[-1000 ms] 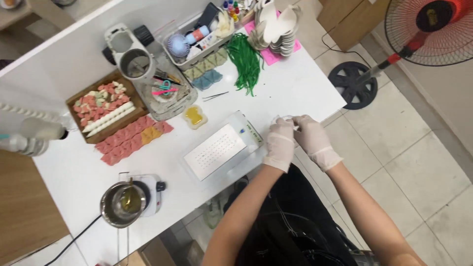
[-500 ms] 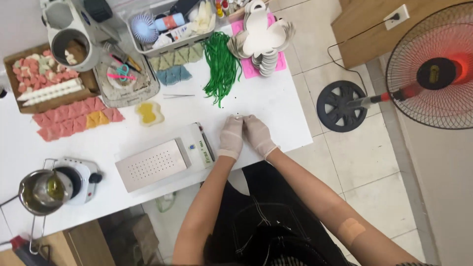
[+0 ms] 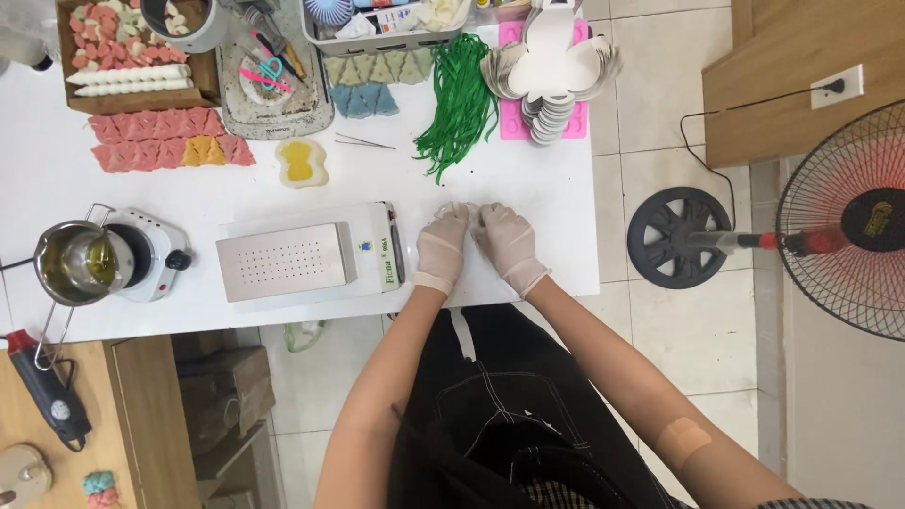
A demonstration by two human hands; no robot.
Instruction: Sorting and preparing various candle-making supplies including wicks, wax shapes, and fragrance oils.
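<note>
Both gloved hands have slid nearer the bench's [image 3: 556, 236] front edge since a moment ago, left hand [image 3: 441, 243] and right hand [image 3: 505, 238] touching at the fingertips, each grip pinched shut on a small crinkly clear bit [image 3: 464, 209] too tiny to make out. Beside them sits a boxy white machine [image 3: 311, 256] with a perforated metal plate, and a shiny steel pot [image 3: 74, 264] of yellowish liquid on a round hotplate [image 3: 146, 253]. Further back there's a loose bunch of green strands [image 3: 460, 99] and a wooden tray [image 3: 123, 52] of pink and white moulded pieces.

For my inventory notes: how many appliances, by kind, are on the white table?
Small hotplate with metal pot: 1
White flat heating machine with perforated plate: 1
Total: 2
Both gloved hands, left and right, rest beside the flat machine.
</note>
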